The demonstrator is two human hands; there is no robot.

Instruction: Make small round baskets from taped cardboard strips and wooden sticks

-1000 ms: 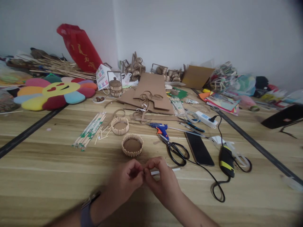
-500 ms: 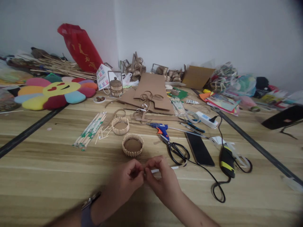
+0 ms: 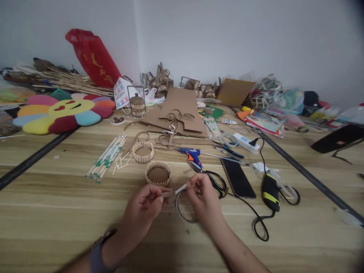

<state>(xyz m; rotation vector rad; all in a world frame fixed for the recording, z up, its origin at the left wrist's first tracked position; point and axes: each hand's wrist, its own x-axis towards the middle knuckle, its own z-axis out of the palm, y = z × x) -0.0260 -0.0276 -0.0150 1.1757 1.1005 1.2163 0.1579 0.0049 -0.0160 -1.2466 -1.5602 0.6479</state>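
My left hand (image 3: 145, 206) pinches one end of a thin brown strip in front of the nearer round basket (image 3: 158, 174), which has a wall of short wooden sticks. A white strip (image 3: 181, 189) is pinched in my right hand (image 3: 203, 195), and a thin curved band (image 3: 183, 215) loops down beside those fingers. The two hands are a little apart, the strips meeting between them. A second stick-walled ring (image 3: 143, 152) stands just behind the first. Black-handled scissors (image 3: 217, 180) lie partly behind my right hand.
A blue glue gun (image 3: 192, 154), a black phone (image 3: 238, 177) and a black-yellow device (image 3: 270, 192) with its cable lie to the right. Packed sticks (image 3: 107, 157) lie left, near loose short pieces. Cardboard sheets (image 3: 180, 104) and a flower cushion (image 3: 68, 110) are farther back.
My hands have moved apart from touching fingertips, my right hand shifting up and right. The brown strip and the curved band now show between and below them. The view has shifted slightly.
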